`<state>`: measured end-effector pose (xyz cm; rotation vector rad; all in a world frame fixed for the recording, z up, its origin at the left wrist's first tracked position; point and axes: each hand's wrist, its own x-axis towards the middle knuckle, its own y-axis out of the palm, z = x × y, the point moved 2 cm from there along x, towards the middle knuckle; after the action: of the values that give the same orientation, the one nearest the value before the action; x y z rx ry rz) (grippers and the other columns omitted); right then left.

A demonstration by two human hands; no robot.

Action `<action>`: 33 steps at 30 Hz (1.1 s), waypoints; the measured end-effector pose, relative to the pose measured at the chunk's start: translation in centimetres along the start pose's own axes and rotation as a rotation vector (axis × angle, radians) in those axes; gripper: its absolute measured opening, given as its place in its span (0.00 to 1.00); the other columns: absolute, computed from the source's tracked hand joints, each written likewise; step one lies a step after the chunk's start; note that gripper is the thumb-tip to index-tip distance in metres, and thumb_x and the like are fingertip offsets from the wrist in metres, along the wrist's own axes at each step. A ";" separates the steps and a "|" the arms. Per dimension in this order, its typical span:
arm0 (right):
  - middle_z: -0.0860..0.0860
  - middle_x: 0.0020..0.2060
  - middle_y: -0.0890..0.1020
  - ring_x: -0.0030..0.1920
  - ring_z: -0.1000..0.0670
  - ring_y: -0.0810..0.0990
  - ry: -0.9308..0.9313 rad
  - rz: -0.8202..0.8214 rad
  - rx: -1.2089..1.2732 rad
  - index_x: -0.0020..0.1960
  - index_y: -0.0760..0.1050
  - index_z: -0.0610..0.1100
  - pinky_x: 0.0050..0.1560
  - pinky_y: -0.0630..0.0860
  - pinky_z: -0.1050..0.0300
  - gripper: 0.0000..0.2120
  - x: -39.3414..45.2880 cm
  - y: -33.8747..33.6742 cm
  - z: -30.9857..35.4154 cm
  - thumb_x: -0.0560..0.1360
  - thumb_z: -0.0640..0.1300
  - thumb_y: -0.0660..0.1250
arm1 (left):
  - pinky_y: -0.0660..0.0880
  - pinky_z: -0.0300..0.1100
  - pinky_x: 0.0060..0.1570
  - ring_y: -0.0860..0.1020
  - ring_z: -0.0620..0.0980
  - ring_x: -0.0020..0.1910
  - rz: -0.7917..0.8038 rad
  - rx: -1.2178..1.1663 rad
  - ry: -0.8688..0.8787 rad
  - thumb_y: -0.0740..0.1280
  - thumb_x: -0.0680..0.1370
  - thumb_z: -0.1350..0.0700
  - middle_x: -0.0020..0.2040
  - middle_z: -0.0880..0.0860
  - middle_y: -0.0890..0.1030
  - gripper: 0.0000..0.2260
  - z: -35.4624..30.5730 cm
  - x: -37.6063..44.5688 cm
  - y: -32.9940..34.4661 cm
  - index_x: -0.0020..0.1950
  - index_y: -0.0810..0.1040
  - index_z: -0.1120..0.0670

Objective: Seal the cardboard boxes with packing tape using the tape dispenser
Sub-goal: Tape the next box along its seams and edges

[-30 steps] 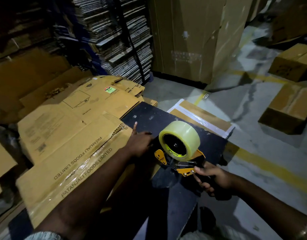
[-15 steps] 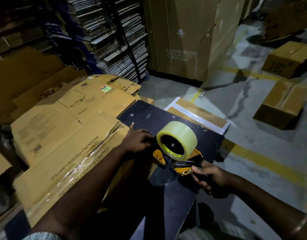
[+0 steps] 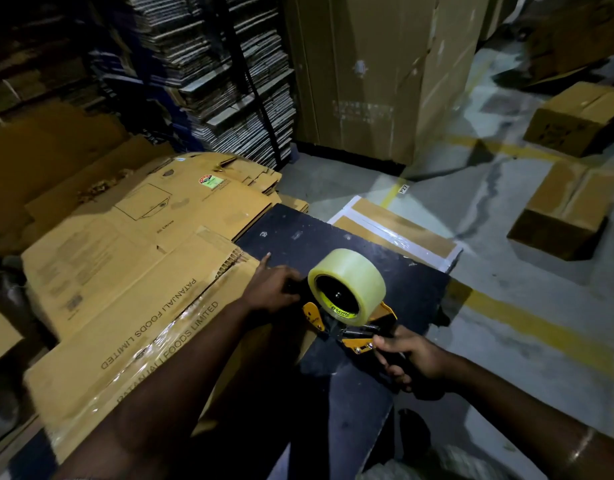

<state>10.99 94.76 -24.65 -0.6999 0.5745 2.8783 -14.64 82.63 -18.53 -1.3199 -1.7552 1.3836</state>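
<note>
We see the tape dispenser (image 3: 350, 320) standing on the dark worktop (image 3: 333, 237), between our two hands, with its roll of clear tape (image 3: 347, 285) uppermost. Our right hand (image 3: 411, 362) is at the near right of it, fingers curled round its black handle. Our left hand (image 3: 272, 287) lies just left of the roll, forefinger pointing far along the worktop and the other fingers bent against the dispenser's left side; we cannot tell whether they grip anything there. To the left, a flattened cardboard box (image 3: 132, 327) printed PATANJALI FOODS LIMITED lies touching the worktop's edge, its near part under our left forearm. Two sealed boxes (image 3: 568, 209) sit well apart on the floor (image 3: 506, 306), far right.
</note>
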 end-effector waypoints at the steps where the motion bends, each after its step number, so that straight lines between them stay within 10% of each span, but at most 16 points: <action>1: 0.47 0.23 0.65 0.26 0.51 0.60 0.000 -0.001 0.012 0.36 0.70 0.41 0.22 0.59 0.65 0.26 0.2 -0.1 -0.2 0.64 0.63 0.74 | 0.34 0.47 0.74 0.74 0.42 0.65 0.000 -0.014 -0.010 0.69 0.78 0.53 0.59 0.44 0.82 0.08 0.2 0.0 0.1 0.55 0.82 0.45; 14: 0.46 0.23 0.67 0.20 0.51 0.62 -0.092 -0.447 -0.044 0.28 0.74 0.46 0.24 0.59 0.62 0.18 1.1 -4.2 -0.2 0.70 0.57 0.70 | 0.45 0.53 0.75 0.75 0.44 0.61 0.006 0.114 -0.019 0.60 0.82 0.43 0.55 0.44 0.81 0.11 -0.8 0.2 0.4 0.57 0.77 0.45; 19: 0.52 0.37 0.86 0.41 0.49 0.84 -0.088 -0.687 -0.569 0.45 0.84 0.47 0.46 0.79 0.51 0.21 5.1 -9.0 -0.1 0.66 0.63 0.77 | 0.46 0.54 0.75 0.74 0.46 0.61 0.013 0.160 -0.043 0.61 0.81 0.43 0.56 0.46 0.80 0.12 -1.2 0.4 0.3 0.57 0.77 0.48; 28: 0.51 0.34 0.71 0.46 0.43 0.83 0.074 -0.664 -1.259 0.45 0.65 0.49 0.38 0.70 0.55 0.24 9.4 -10.9 1.4 0.74 0.70 0.64 | 0.54 0.53 0.72 0.77 0.47 0.54 -0.032 0.140 -0.157 0.64 0.76 0.43 0.49 0.46 0.80 0.09 -1.4 1.0 0.8 0.51 0.77 0.47; 33: 0.48 0.44 0.82 0.45 0.45 0.84 0.045 -0.623 -1.518 0.57 0.68 0.46 0.34 0.71 0.56 0.27 11.7 -12.0 1.0 0.77 0.70 0.56 | 0.59 0.47 0.65 0.78 0.48 0.52 -0.104 0.077 -0.256 0.68 0.72 0.48 0.48 0.45 0.81 0.12 -2.1 1.3 0.8 0.54 0.76 0.46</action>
<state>2.69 106.50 -33.29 -0.7823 -1.6627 2.1760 -13.05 84.68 -18.83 -1.0330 -1.8840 1.6003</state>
